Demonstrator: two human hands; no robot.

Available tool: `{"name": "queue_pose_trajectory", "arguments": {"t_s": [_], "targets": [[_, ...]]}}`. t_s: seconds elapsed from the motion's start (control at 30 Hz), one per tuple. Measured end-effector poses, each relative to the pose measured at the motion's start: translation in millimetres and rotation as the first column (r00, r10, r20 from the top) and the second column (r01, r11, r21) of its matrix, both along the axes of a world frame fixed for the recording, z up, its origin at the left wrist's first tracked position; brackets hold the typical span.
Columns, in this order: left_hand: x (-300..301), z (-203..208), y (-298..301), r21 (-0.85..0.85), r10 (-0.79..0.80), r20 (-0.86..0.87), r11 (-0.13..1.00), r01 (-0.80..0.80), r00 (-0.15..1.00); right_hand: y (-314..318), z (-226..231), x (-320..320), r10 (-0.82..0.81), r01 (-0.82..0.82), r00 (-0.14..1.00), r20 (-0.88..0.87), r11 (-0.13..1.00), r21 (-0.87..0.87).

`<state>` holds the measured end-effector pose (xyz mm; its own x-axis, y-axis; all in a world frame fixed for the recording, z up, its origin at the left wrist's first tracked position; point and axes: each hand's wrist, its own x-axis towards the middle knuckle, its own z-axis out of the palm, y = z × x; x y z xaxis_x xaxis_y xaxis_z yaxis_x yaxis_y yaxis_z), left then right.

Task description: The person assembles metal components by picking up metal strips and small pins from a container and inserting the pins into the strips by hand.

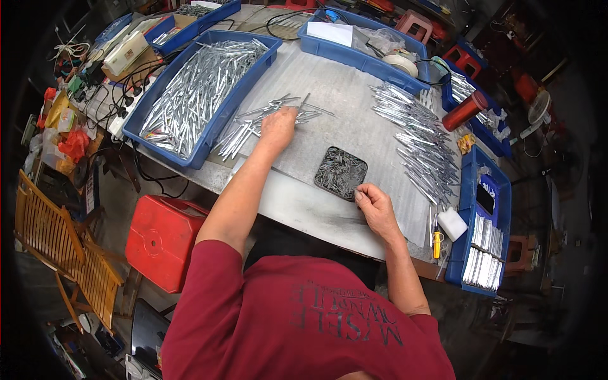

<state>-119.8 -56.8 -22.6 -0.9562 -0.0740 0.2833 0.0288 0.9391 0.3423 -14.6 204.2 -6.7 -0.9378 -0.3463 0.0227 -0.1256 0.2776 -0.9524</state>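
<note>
My left hand [278, 129] is closed at a loose pile of thin silvery metal rods [235, 138] on the worktable. One slim rod [304, 101] pokes up from its fingers. Beside the lower right corner of a square black tray [318, 179], my right hand [376, 208] has its thumb and fingers pinched together. Whatever is between those fingertips is too small to make out. Many small dark metal pins [342, 170] fill the tray. Over to the right, a long spread of similar silvery rods [418, 142] lies in overlapping rows.
A blue bin [237, 104] heaped with rods stands left; another blue bin [354, 58] is at the back. At right are a blue crate [467, 218] with stacked rods, a red cylinder [465, 111], a white block [452, 223] and a yellow-handled tool [437, 244]. A red stool [158, 240] stands lower left.
</note>
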Motion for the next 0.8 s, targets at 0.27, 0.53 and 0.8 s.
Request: {"name": "queue_pose_trajectory", "arguments": {"t_s": [0.27, 0.53, 0.8], "targets": [[55, 15, -1, 0.067, -0.149, -0.141, 0.985, 0.160, 0.979, 0, 8, -2, -0.050, 0.056, 0.997, -0.054, 0.993, 0.107], [122, 31, 33, 0.370, -0.417, -0.077, 0.831, 0.414, 0.906, -14, 19, -7, 0.095, 0.024, 0.854, -0.511, 0.975, 0.222], [125, 22, 49, 0.791, -0.359, -0.048, 0.556, 0.255, 0.932, -3, 23, 12, 0.059, -0.049, 0.991, -0.116, 0.995, 0.087]]}}
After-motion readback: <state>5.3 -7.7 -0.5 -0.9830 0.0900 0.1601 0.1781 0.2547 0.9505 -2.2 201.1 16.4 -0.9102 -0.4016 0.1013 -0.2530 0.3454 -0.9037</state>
